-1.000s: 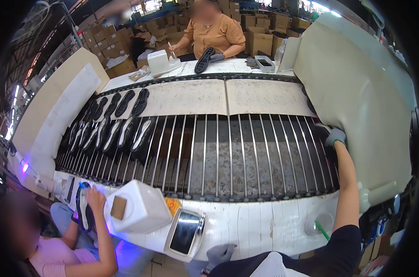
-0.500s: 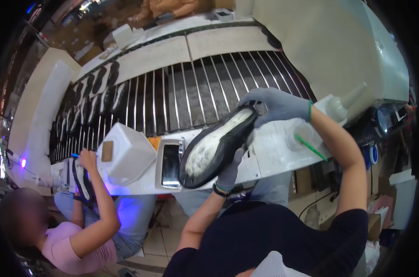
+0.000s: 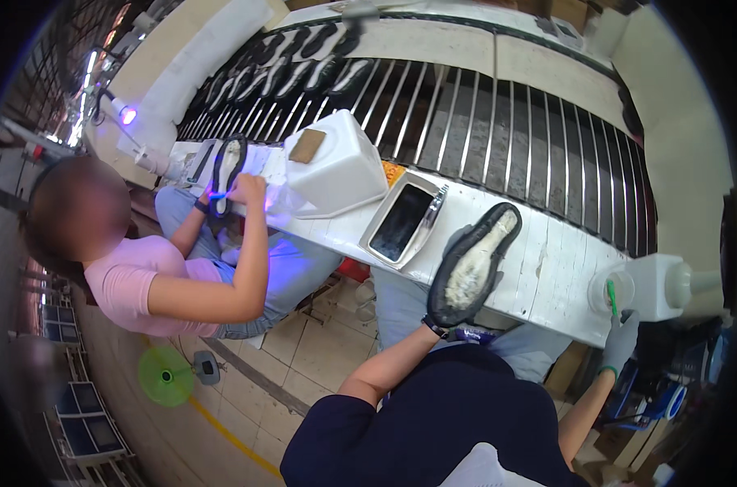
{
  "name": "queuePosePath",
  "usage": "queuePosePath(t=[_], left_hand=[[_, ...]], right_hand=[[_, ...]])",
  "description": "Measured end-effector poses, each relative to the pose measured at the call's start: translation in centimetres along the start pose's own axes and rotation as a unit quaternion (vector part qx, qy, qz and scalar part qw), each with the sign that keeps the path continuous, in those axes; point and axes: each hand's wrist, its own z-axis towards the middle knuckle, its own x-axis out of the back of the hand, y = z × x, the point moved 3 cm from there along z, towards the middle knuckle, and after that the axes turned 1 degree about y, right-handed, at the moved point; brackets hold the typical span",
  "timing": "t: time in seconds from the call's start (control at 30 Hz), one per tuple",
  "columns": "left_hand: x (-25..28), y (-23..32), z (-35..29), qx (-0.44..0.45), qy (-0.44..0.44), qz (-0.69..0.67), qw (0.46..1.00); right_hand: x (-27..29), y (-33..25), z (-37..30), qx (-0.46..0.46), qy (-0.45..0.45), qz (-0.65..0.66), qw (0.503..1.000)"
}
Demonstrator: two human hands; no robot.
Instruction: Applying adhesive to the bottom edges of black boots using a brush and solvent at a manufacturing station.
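Observation:
A black shoe upper on its last (image 3: 471, 268), with a whitish, rough underside facing up, is tilted over the table's front edge. My left hand is almost wholly hidden behind its broad end and holds it from below; the wrist with a black band shows there. At the far right, my gloved right hand (image 3: 622, 339) has its fingers at a thin green-handled brush (image 3: 612, 294), which stands in a round translucent jar (image 3: 602, 290). The fingertips close on the handle's end. Beside the jar lies a white plastic bottle (image 3: 657, 284).
A dark-screened phone (image 3: 402, 223) rests in a white tray (image 3: 376, 213). Left of it stands a white box-shaped container (image 3: 340, 174) with a brown pad. A roller conveyor (image 3: 482, 138) carries several shoes (image 3: 324, 73). A co-worker at left holds another shoe (image 3: 230, 162) and a blue tool.
My right hand has let go of the shoe's narrow end and moved right and down to the green-handled brush. The left hand keeps the shoe. My view has swung left.

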Motion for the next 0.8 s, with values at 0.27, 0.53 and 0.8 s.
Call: queuePosePath(t=[0.27, 0.53, 0.8], left_hand=[[-0.2, -3.8, -5.2, 0.082, -0.018, 0.075, 0.994], [0.8, -4.2, -5.5, 0.088, -0.017, 0.076, 0.993], [1.6, -3.1, -6.3, 0.066, 0.017, 0.095, 0.993]], right_hand=[[1.6, -0.5, -0.7, -0.076, -0.091, -0.002, 0.993], [2.5, -2.4, -1.2, -0.066, -0.058, -0.02, 0.996], [1.0, -3.0, 0.1, -0.011, -0.096, -0.135, 0.986]])
